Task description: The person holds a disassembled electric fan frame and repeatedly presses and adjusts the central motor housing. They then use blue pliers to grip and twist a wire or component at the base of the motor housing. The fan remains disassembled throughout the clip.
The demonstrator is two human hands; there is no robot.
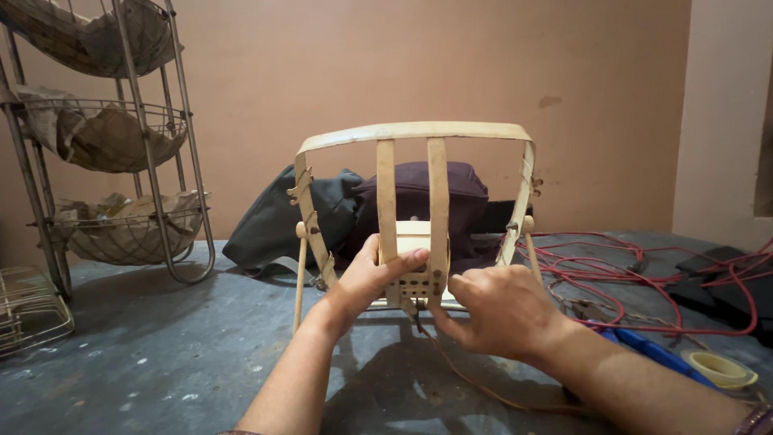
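The left hand point(366, 282) is gripping a slat of the cream slatted frame point(415, 205), thumb pressing across it. The right hand point(495, 310) is pinching its lower edge (fingertips hidden). The frame is standing upright on the grey floor point(161, 362), with dark bags point(322, 213) behind and red cables point(628, 278) lying to the right.

Both hands point(439, 298) on cream frame point(415, 209)

The head camera looks forward and slightly down, close over the cream frame point(415, 201), facing the wall point(451, 64) behind it.
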